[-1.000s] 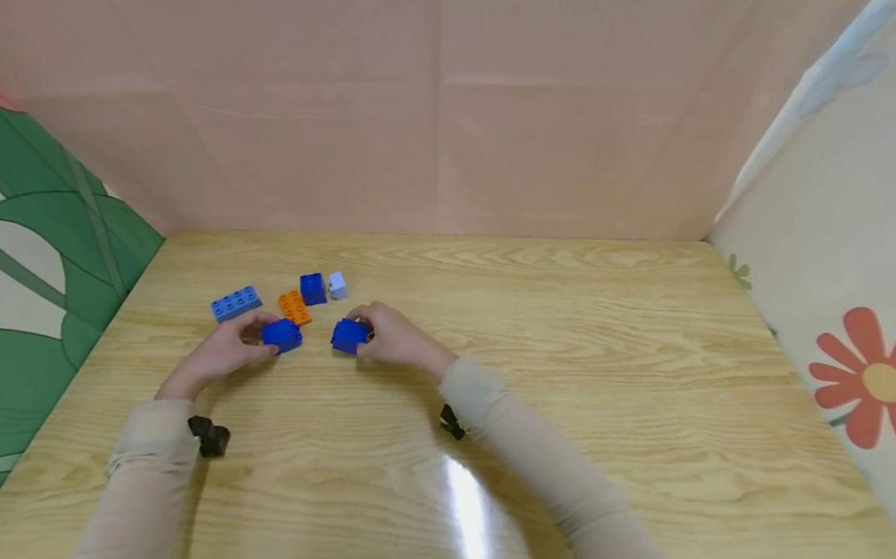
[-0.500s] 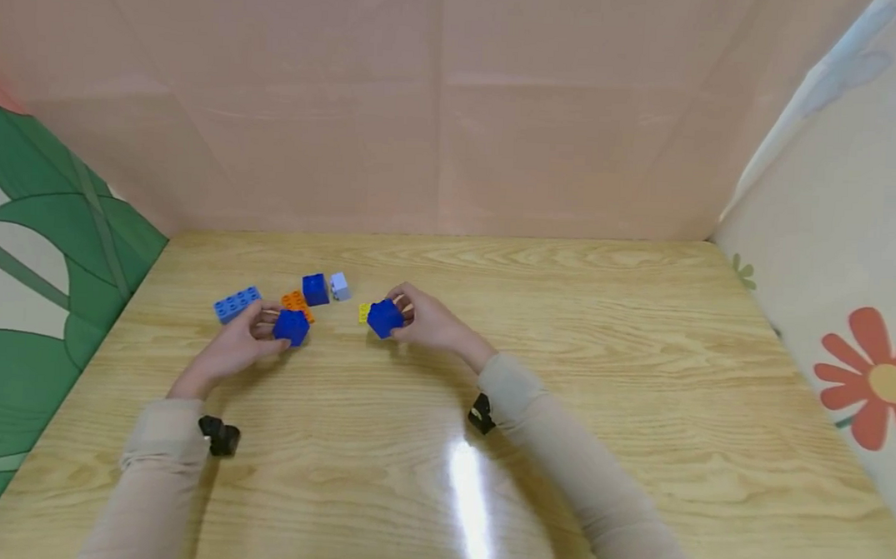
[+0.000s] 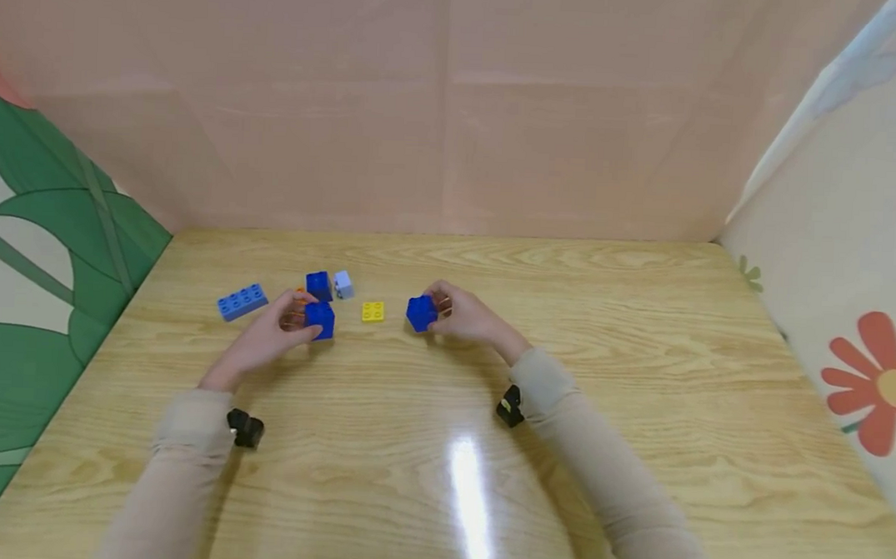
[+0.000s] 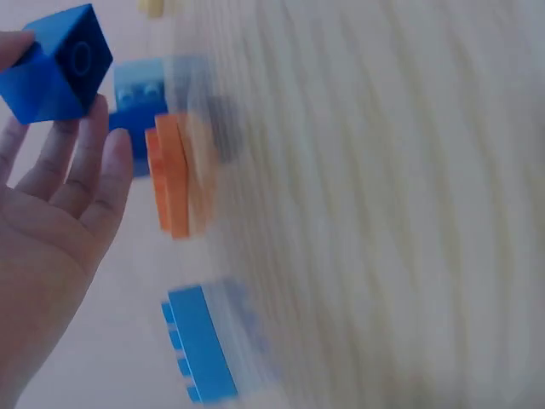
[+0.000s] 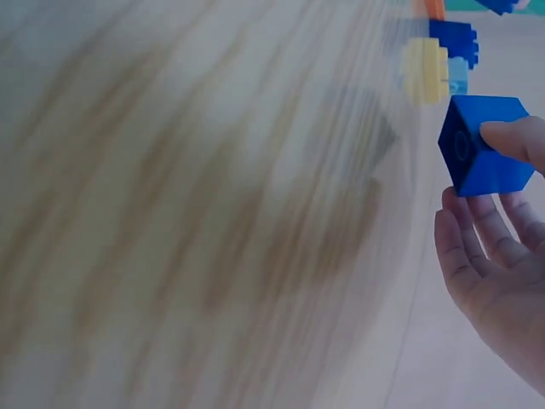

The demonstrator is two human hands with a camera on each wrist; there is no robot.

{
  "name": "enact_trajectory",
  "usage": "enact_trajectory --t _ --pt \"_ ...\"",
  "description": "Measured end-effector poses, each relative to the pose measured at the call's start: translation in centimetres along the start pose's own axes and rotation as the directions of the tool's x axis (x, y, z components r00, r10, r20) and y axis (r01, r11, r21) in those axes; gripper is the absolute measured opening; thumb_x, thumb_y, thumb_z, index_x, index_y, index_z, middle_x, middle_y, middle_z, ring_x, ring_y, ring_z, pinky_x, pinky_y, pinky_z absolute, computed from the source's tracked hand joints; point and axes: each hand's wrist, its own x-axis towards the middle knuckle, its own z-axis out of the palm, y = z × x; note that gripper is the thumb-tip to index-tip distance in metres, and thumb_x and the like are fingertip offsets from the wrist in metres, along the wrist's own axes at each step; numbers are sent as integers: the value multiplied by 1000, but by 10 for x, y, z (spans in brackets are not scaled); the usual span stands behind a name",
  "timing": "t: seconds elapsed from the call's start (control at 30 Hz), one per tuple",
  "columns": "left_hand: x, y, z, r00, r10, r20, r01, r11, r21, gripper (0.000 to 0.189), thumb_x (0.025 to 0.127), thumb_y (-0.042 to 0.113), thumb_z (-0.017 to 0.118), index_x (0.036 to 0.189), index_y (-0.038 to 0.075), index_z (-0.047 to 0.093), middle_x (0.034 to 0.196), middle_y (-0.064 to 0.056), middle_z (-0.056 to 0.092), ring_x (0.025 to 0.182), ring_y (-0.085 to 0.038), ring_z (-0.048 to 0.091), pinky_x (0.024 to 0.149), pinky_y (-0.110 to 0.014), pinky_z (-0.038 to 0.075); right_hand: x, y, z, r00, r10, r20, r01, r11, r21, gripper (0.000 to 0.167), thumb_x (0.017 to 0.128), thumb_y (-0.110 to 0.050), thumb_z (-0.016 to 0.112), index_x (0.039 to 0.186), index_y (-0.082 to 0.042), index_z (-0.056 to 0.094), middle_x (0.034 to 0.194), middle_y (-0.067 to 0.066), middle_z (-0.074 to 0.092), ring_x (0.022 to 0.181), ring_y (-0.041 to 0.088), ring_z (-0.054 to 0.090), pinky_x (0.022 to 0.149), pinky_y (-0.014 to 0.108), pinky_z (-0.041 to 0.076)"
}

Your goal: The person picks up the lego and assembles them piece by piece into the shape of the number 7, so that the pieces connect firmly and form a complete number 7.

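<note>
In the head view my left hand (image 3: 265,338) pinches a dark blue toy brick (image 3: 321,321) between thumb and fingers. My right hand (image 3: 467,312) grips another dark blue toy brick (image 3: 421,313), farther right and held tilted. The wrist views show the hollow undersides of both the left-hand brick (image 4: 55,64) and the right-hand brick (image 5: 485,149). Between the two hands a flat yellow brick (image 3: 373,311) lies on the table, studs up. Just behind the left hand is an orange brick (image 4: 170,175), mostly hidden in the head view.
Behind the left-hand brick stand a third dark blue brick (image 3: 318,285) and a small pale blue brick (image 3: 343,284). A long light blue brick (image 3: 243,301) lies left on the wooden table (image 3: 641,338). A pink sheet (image 3: 440,112) hangs behind.
Both hands have moved right with their blue bricks, the right one also farther back. Both bricks have been turned. The yellow brick, hidden at first, has come into view.
</note>
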Motion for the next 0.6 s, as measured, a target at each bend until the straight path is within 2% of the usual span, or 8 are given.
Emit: enact_trajectory --t 0.23,0.43,0.6 --pt "12 16 16 998 61 -21 -63 996 -64 51 94 25 61 136 6 41 132 -23 48 121 -39 51 101 -51 46 0 12 -6 1000 8 -17 -8 1000 -1 46 80 2 68 122 4 49 124 27 57 116 38 56 102 43 48" --pt "21 31 34 999 43 -27 -46 993 -112 54 93 30 62 137 7 39 137 -19 48 125 -35 50 102 -49 46 -1 19 -10 999 33 -29 -33 999 9 46 81 1 69 124 3 50 125 26 57 118 39 55 104 45 46" --pt "30 44 47 999 35 -41 -42 984 -175 52 92 27 64 136 10 43 141 -16 46 128 -33 49 103 -48 46 -1 22 -13 998 52 -35 -51 998 30 46 79 6 68 122 4 51 125 26 57 119 39 55 105 46 45"
